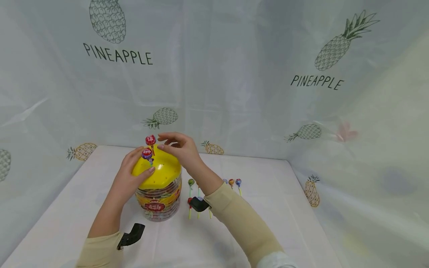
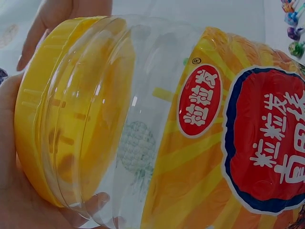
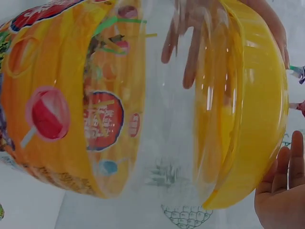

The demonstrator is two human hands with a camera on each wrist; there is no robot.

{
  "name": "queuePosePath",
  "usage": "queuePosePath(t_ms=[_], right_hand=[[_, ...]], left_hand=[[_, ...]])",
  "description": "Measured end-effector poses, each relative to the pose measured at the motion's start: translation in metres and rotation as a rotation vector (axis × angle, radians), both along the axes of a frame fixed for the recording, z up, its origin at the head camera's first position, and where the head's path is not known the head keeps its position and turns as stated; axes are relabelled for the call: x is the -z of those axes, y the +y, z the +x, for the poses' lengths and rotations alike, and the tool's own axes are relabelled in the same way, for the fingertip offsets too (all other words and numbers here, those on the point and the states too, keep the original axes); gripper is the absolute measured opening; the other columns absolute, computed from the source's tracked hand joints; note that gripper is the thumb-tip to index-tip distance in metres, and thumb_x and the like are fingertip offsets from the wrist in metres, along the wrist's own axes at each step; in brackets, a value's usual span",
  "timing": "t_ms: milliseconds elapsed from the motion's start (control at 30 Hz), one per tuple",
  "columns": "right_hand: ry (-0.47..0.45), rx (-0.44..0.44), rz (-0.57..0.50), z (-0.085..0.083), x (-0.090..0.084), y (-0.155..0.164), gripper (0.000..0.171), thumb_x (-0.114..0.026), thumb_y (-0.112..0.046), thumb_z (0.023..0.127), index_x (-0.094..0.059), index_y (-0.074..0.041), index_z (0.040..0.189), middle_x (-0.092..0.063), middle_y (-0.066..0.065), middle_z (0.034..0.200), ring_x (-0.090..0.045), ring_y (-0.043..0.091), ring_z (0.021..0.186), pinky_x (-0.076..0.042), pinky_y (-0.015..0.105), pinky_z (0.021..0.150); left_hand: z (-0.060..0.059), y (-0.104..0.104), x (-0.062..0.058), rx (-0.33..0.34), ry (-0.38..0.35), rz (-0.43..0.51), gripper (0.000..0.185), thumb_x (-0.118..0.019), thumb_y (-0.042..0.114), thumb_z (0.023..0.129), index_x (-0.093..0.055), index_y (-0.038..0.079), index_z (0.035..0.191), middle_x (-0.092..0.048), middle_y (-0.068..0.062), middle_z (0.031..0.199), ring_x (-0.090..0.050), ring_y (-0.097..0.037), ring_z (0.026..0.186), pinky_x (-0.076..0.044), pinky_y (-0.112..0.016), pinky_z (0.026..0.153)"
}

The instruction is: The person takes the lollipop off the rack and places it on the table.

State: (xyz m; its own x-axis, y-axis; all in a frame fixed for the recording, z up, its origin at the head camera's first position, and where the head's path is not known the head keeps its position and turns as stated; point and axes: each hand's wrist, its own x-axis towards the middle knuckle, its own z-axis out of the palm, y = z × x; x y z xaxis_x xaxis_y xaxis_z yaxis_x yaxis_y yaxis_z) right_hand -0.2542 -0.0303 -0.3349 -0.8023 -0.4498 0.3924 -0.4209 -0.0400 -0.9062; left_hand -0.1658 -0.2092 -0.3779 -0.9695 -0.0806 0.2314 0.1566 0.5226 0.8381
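Observation:
A clear candy jar [image 1: 157,201] with a red and orange label stands on the white table under a yellow lid [image 1: 162,171] dotted with holes. Two wrapped lollipops stand upright in the lid, a red one [image 1: 151,140] and a purple-red one [image 1: 146,153]. My left hand [image 1: 129,175] grips the lid's left rim, thumb on top and fingers round the far side. My right hand [image 1: 179,147] hovers over the lid with relaxed fingers just right of the red lollipop, holding nothing. The left wrist view shows lid [image 2: 43,119] and jar [image 2: 190,143] close up; the right wrist view shows the lid [image 3: 257,95] and my open right hand [image 3: 283,191].
Several loose lollipops [image 1: 231,182] lie on the table right of the jar, some hidden under my right forearm. A pineapple-print cloth [image 1: 234,74] walls in the back and both sides. The table's front edge runs near my elbows.

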Motion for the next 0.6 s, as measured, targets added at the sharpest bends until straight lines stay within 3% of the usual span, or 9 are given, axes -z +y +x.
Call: queuePosePath(t_ms=[333,600], right_hand=[[-0.023,-0.073,0.004,0.004,-0.010,-0.007,0.031,-0.072,-0.014,0.090,-0.069,-0.012,0.121,-0.066,-0.010,0.108,-0.062,0.028,0.099,-0.054,0.026,0.084],[-0.035,-0.063,0.046,0.004,-0.015,-0.013,0.031,-0.073,-0.015,0.088,-0.069,-0.012,0.119,-0.067,-0.009,0.101,-0.065,0.018,0.089,-0.054,0.023,0.082]], left_hand=[[0.002,0.003,0.000,-0.003,-0.004,0.000,0.076,-0.064,0.033,0.094,-0.024,0.014,0.156,-0.013,-0.015,0.159,-0.028,-0.048,0.135,-0.034,-0.067,0.101],[0.003,0.002,-0.001,-0.006,-0.004,-0.020,0.076,-0.063,0.034,0.094,-0.023,0.014,0.156,-0.012,-0.016,0.159,-0.027,-0.049,0.134,-0.034,-0.068,0.101]])
